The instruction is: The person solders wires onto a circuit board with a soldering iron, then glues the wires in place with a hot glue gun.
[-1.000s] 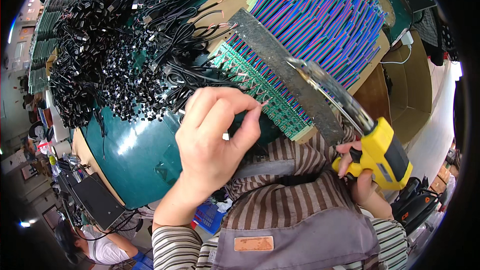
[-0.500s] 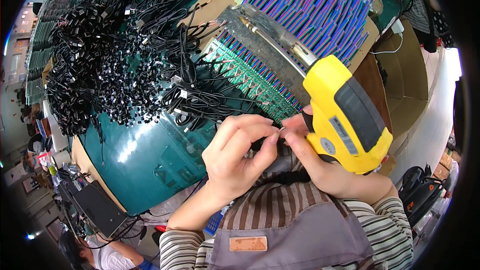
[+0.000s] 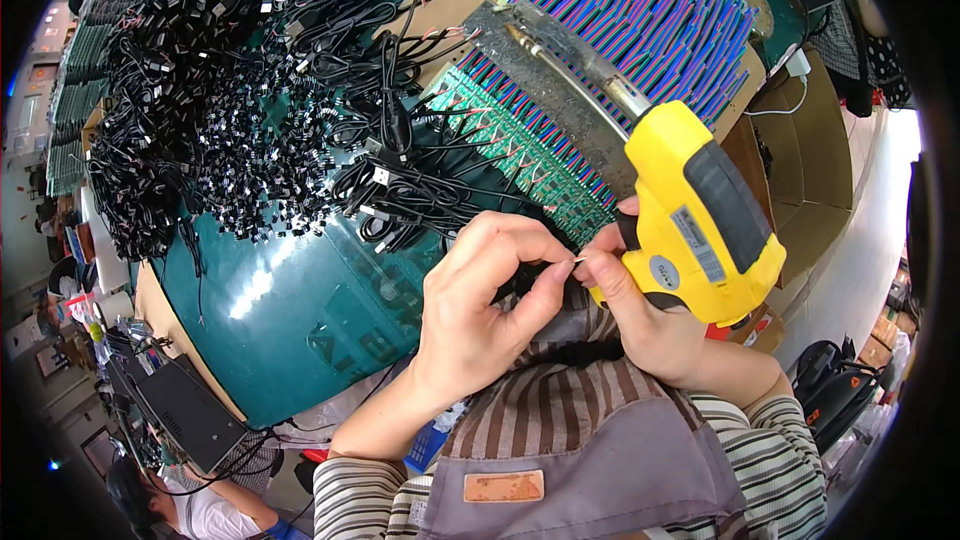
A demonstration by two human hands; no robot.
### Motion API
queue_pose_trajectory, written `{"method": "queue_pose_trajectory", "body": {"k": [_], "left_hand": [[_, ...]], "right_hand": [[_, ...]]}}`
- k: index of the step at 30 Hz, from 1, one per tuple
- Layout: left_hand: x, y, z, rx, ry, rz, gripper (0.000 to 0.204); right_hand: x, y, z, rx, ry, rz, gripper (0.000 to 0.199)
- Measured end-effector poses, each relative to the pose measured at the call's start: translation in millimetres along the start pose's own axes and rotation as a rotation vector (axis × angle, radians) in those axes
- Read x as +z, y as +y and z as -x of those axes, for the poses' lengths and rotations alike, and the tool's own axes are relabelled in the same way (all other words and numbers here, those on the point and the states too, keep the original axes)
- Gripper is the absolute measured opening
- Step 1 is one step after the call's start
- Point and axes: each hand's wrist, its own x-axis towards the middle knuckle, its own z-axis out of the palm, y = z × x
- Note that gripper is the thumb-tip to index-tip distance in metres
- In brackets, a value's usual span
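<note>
A yellow soldering gun (image 3: 665,165) with a dark grip panel rests in my right hand (image 3: 655,335). Its long metal barrel and tip reach up and left, over a dark metal plate (image 3: 495,40). My left hand (image 3: 480,290) is closed in a pinch on a thin pale wire end (image 3: 580,259). The thumb and finger of my right hand meet the same wire end from the other side. Just beyond my fingers lies a panel of green circuit boards (image 3: 525,165), with short reddish and white wires on it.
Black USB cables (image 3: 150,130) are heaped at the far left, with a smaller bundle (image 3: 420,195) near my left hand. Multicoloured ribbon wires (image 3: 630,20) cover a cardboard sheet at the back. The green mat (image 3: 290,330) extends leftward. An open carton (image 3: 810,150) stands at the right.
Both hands and the soldering gun have shifted slightly to the right in the picture. My fingertips remain together at the wire end.
</note>
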Motion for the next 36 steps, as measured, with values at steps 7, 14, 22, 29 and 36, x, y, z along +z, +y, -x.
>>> {"method": "queue_pose_trajectory", "body": {"k": [7,14,22,29,36], "left_hand": [[8,-1,-2,-0.172,0.081,-0.037,0.016],[20,-8,-15,-0.027,0.218,-0.344,0.012],[27,-8,-21,-0.072,0.327,-0.328,0.012],[30,-8,-22,-0.091,0.354,-0.316,0.012],[29,-9,-21,-0.066,0.333,-0.353,0.015]], "right_hand": [[-19,-22,5,0.085,0.107,0.062,0.036],[-56,1,42,-0.042,0.155,0.269,0.066],[-100,39,88,-0.151,0.01,0.628,0.026],[-93,22,66,-0.274,0.013,0.691,0.028],[-82,30,67,-0.269,0.147,0.66,0.041]]}}
